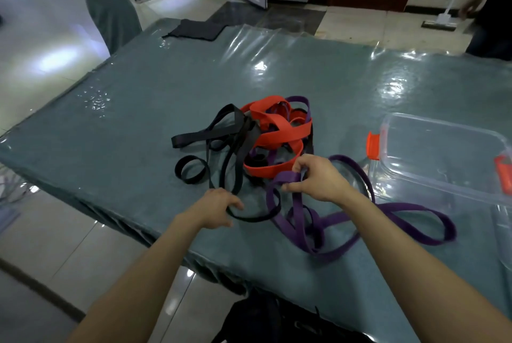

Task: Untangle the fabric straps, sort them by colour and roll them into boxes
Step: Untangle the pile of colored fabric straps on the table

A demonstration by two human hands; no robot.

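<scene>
The tangle sits on the grey-green table [166, 99] at my 12 o'clock, just beyond both hands. My right hand [318, 179] has its thumb and curled fingers pinched on a bunched fold of the purple strap [289, 177] at the heap's 5 o'clock edge. From there the purple runs in loose loops toward my 4 o'clock, the longest loop lying flat on the table well clear of the heap. My left hand [221, 208] is at the heap's 7 o'clock, its fingers curled around a thin loop of the black strap [191, 140]. That loop curves past my fingertips and crosses under the purple.

The rest of the black fans out to 9 o'clock of the heap, with one small coil lying by itself at 8 o'clock. The orange strap [279, 135] is wound through the middle and top of the pile, with purple threaded through it.

A clear plastic box [443, 154] stands open at my 2 o'clock, apart from the straps, with an orange latch [373, 146] on its near left end. A dark folded cloth [196, 28] lies at the far edge, around 11 o'clock.
</scene>
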